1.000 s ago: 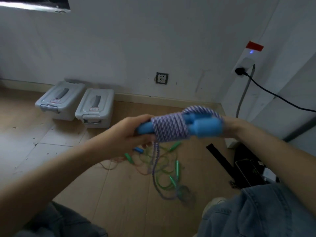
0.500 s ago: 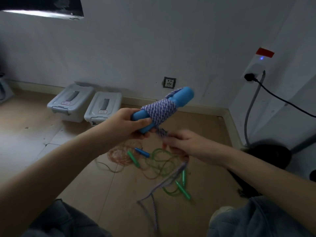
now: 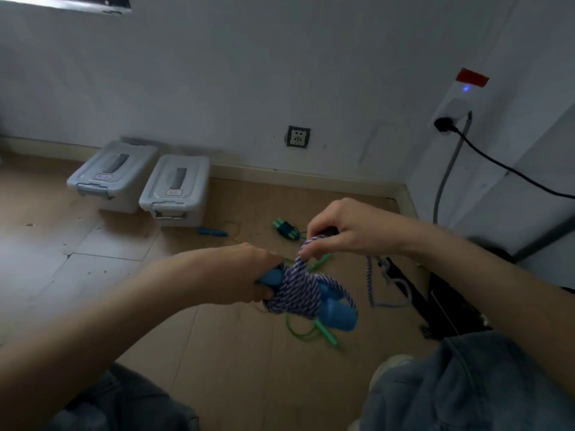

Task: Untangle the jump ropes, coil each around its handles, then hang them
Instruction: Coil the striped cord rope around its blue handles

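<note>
My left hand [image 3: 249, 275] grips one end of the blue handles [image 3: 337, 312], which point down to the right. A purple-and-white braided rope [image 3: 298, 295] is wound tightly around their middle. My right hand [image 3: 345, 228] pinches a strand of this rope just above the coil; the loose tail [image 3: 370, 281] hangs down to the right. On the floor beyond lie a green rope [image 3: 298, 329] with green handles, a coiled green bundle [image 3: 286, 229] and another blue handle [image 3: 213, 231].
Two grey lidded storage boxes [image 3: 174, 191] stand by the back wall at left. A wall socket [image 3: 298, 136] sits above the skirting. A black cable [image 3: 497, 164] runs from a plug on the right wall. Dark gear [image 3: 441, 306] lies at right. My jeans-clad knees fill the bottom.
The handles swung from pointing up and right to pointing down and right. My right hand rose from below the coil to above it, pulling the rope's strand up.
</note>
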The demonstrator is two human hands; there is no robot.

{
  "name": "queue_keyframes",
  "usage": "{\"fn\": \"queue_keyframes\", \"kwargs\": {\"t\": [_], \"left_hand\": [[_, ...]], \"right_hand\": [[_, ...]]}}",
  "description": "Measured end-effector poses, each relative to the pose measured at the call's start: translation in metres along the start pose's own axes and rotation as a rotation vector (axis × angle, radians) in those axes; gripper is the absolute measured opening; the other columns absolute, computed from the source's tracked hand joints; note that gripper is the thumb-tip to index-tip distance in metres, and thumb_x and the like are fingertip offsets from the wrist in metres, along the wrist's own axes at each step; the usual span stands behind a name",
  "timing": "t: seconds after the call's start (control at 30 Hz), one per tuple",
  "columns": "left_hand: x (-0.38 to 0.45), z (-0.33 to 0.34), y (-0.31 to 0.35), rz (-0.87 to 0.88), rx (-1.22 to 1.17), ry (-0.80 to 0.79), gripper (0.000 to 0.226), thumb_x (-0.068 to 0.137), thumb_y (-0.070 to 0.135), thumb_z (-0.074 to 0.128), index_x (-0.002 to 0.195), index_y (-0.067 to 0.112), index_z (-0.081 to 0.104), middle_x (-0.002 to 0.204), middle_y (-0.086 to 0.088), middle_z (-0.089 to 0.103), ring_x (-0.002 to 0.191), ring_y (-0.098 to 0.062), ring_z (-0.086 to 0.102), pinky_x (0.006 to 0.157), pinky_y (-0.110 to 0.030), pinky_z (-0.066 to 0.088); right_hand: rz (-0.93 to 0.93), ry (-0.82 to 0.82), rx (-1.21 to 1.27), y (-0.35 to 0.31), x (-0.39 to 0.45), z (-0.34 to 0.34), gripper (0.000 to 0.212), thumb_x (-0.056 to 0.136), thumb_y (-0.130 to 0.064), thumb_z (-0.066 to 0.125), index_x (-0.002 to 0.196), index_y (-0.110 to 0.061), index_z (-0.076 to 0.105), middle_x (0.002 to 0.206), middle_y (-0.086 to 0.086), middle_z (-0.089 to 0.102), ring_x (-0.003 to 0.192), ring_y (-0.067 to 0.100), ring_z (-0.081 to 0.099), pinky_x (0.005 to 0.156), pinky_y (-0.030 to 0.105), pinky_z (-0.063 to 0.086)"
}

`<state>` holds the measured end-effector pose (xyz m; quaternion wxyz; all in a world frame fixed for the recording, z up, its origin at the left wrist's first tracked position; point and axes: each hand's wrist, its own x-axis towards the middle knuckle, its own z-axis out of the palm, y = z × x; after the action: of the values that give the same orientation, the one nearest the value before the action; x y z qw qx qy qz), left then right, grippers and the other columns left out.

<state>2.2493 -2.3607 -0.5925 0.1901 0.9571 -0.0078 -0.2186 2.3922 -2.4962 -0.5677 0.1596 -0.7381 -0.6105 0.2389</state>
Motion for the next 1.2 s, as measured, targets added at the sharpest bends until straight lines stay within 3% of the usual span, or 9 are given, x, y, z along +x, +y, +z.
{"fn": "queue_keyframes", "kwargs": {"t": [0.17, 0.3, 0.37, 0.43, 0.63, 0.77, 0.87, 1.0, 1.2], "left_hand": [[-0.017, -0.01, 0.006, 0.345, -0.302, -0.211, 0.022, 0.091, 0.017, 0.053, 0.103, 0.033, 0.047, 0.092, 0.012, 0.058, 0.076, 0.001, 0.057, 0.064, -0.015, 0.049], [-0.03, -0.029, -0.007, 0.441, -0.574, -0.006, 0.024, 0.087, 0.02, 0.054, 0.109, 0.029, 0.052, 0.089, 0.017, 0.062, 0.074, 0.002, 0.06, 0.063, -0.012, 0.048], [-0.031, -0.032, -0.013, 0.4, -0.733, 0.131, 0.033, 0.082, 0.025, 0.054, 0.115, 0.026, 0.053, 0.093, 0.011, 0.065, 0.077, -0.002, 0.062, 0.065, -0.014, 0.05], [-0.028, -0.03, -0.013, 0.35, -0.876, 0.24, 0.036, 0.078, 0.025, 0.056, 0.114, 0.026, 0.057, 0.095, 0.005, 0.067, 0.081, -0.007, 0.064, 0.069, -0.02, 0.054], [-0.01, -0.023, -0.007, 0.15, -1.071, 0.57, 0.022, 0.084, 0.009, 0.055, 0.103, 0.02, 0.059, 0.087, 0.002, 0.065, 0.077, -0.008, 0.064, 0.073, -0.033, 0.055], [-0.001, -0.022, -0.024, -0.043, -1.014, 0.734, 0.024, 0.088, 0.008, 0.054, 0.111, 0.011, 0.056, 0.089, -0.002, 0.063, 0.077, -0.01, 0.062, 0.068, -0.023, 0.055], [0.002, -0.022, -0.044, -0.237, -0.779, 0.818, 0.023, 0.088, 0.011, 0.057, 0.11, 0.007, 0.055, 0.08, 0.003, 0.058, 0.069, -0.007, 0.055, 0.059, -0.019, 0.048], [0.01, -0.004, -0.046, -0.275, -0.235, 0.688, 0.03, 0.088, 0.017, 0.056, 0.115, 0.008, 0.05, 0.098, -0.005, 0.062, 0.076, -0.012, 0.056, 0.065, -0.021, 0.044], [0.009, 0.01, -0.035, -0.231, 0.134, 0.545, 0.032, 0.09, 0.015, 0.053, 0.119, 0.013, 0.041, 0.106, -0.009, 0.063, 0.09, -0.026, 0.061, 0.069, -0.031, 0.044]], "right_hand": [[0.082, -0.094, 0.463, 0.015, -0.007, 0.002, 0.035, 0.081, -0.041, 0.067, 0.076, -0.007, 0.069, 0.054, -0.01, 0.05, 0.049, 0.005, 0.041, 0.046, 0.016, 0.034], [0.138, -0.102, 0.8, 0.027, -0.008, 0.007, 0.028, 0.067, -0.036, 0.077, 0.083, -0.015, 0.066, 0.066, -0.007, 0.06, 0.055, 0.007, 0.052, 0.054, 0.018, 0.045], [0.162, -0.042, 1.045, 0.036, -0.013, 0.005, 0.057, 0.045, -0.042, 0.088, 0.095, -0.024, 0.067, 0.067, -0.008, 0.062, 0.056, 0.004, 0.055, 0.058, 0.019, 0.046], [0.03, -0.143, 1.178, 0.029, -0.012, 0.011, 0.012, 0.07, -0.043, 0.073, 0.076, -0.034, 0.068, 0.06, -0.011, 0.058, 0.048, -0.001, 0.049, 0.052, 0.015, 0.043], [0.273, -0.067, 1.306, 0.004, -0.002, 0.031, 0.039, 0.095, -0.035, 0.036, 0.062, -0.017, 0.044, 0.047, -0.008, 0.027, 0.041, 0.007, 0.024, 0.044, 0.018, 0.03], [0.317, -0.17, 1.245, -0.002, -0.008, 0.029, 0.04, 0.087, -0.051, 0.045, 0.072, -0.015, 0.054, 0.053, -0.007, 0.025, 0.039, 0.004, 0.019, 0.034, 0.015, 0.02], [0.238, -0.234, 1.082, -0.005, -0.01, 0.027, 0.029, 0.089, -0.039, 0.051, 0.07, -0.018, 0.058, 0.05, -0.009, 0.029, 0.038, 0.003, 0.02, 0.033, 0.014, 0.02], [0.219, -0.296, 1.123, -0.005, -0.007, 0.02, 0.028, 0.092, -0.033, 0.047, 0.072, -0.016, 0.056, 0.046, -0.01, 0.031, 0.035, 0.002, 0.021, 0.032, 0.014, 0.02], [0.239, -0.176, 1.249, 0.006, -0.007, 0.005, 0.025, 0.093, -0.025, 0.044, 0.073, -0.013, 0.053, 0.042, -0.009, 0.033, 0.029, 0.0, 0.022, 0.029, 0.014, 0.022]]}}
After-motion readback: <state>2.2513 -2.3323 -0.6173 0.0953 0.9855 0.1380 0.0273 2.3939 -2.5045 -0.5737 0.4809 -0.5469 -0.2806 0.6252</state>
